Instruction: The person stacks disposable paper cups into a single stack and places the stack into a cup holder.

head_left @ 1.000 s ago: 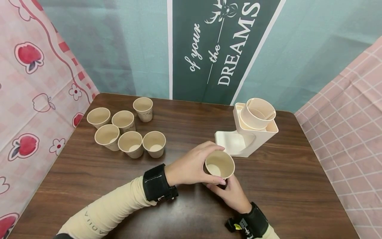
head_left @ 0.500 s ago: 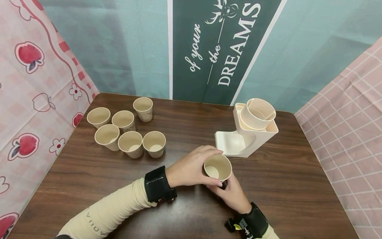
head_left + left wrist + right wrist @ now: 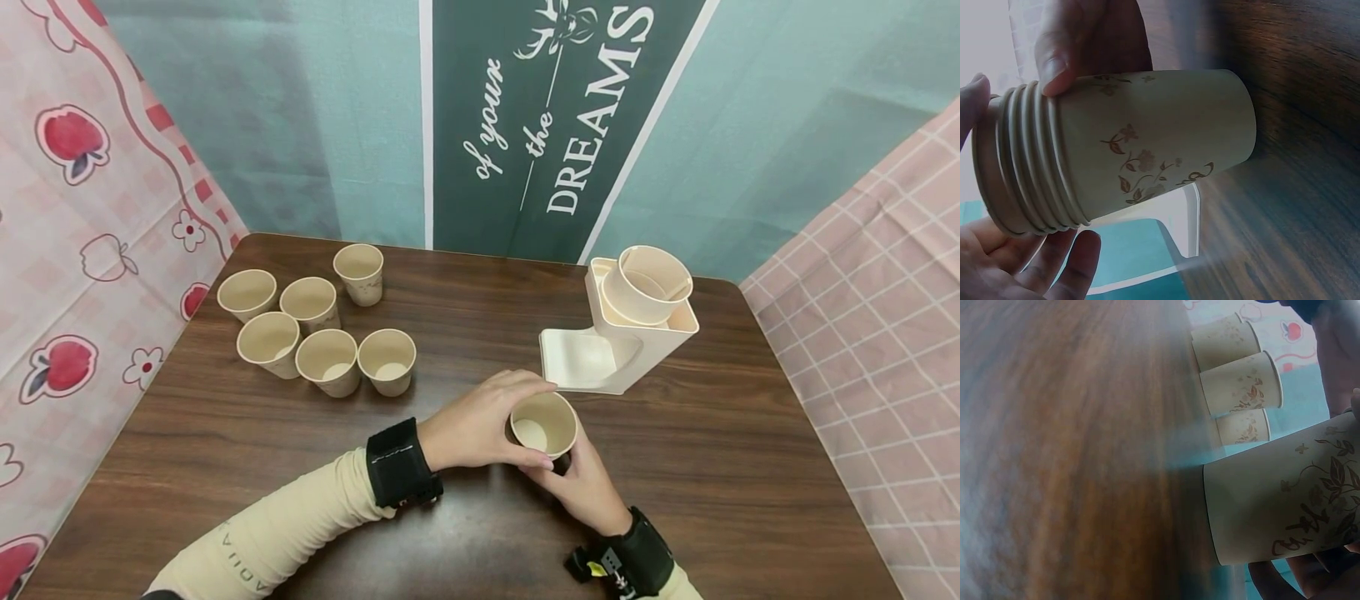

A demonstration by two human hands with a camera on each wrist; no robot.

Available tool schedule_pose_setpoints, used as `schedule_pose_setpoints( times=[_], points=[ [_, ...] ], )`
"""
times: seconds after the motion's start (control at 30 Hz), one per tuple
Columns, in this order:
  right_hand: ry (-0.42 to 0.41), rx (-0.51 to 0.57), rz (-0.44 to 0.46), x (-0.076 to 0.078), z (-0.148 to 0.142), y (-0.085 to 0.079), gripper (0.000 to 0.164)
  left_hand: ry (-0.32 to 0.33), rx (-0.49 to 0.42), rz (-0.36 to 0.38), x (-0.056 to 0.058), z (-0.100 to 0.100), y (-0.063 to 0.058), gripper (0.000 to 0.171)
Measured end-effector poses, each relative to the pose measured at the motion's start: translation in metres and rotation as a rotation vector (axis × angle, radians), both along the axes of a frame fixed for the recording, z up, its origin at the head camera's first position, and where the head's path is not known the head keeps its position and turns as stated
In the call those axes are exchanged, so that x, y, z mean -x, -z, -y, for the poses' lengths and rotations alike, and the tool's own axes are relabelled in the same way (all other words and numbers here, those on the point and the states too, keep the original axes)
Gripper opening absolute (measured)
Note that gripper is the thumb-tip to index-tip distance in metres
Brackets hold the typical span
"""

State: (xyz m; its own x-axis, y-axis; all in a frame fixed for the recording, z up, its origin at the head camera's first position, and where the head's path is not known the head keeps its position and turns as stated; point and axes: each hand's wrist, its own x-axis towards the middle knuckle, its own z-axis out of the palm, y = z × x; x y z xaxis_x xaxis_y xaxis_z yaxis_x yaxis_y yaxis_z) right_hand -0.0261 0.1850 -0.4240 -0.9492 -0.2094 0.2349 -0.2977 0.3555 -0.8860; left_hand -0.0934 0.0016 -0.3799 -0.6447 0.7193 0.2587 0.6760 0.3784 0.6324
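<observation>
A stack of nested paper cups (image 3: 547, 421) with brown flower prints stands between my two hands at the middle front of the table. My left hand (image 3: 487, 421) grips it near the top, thumb on the near side and fingers on the far side. Lower down, my right hand (image 3: 588, 492) holds the stack from the right. In the left wrist view several rims of the cup stack (image 3: 1147, 137) sit close together, with the right thumb against the lowest rim. The right wrist view shows the bottom of the stack (image 3: 1272, 500) close to the tabletop.
Several single paper cups (image 3: 327, 362) stand upright at the left back of the dark wooden table (image 3: 712, 467). A white holder (image 3: 652, 346) at the right back carries a larger pale cup (image 3: 637, 292). Fabric hangs behind and along both sides.
The cup stack and my left hand have shifted slightly down and toward me. My right hand stays nearly in place, and the other cups have not moved.
</observation>
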Motion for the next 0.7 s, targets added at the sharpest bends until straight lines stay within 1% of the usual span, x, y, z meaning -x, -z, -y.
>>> schedule_pose_setpoints(
  times=[0.33,0.57,0.7],
  points=[
    [-0.031,-0.022,0.027,0.0,-0.0037,0.0009,0.079,0.006,0.007,0.007,0.0014,-0.0004,0.0041,0.082],
    [0.003,-0.011,0.011,0.0002,-0.0028,0.0023,0.079,0.023,0.019,0.009,0.0029,0.0002,0.004,0.081],
    [0.006,-0.009,0.008,-0.0001,-0.0028,0.0024,0.08,0.034,0.025,0.009,0.0038,0.0003,0.004,0.081]
  ],
)
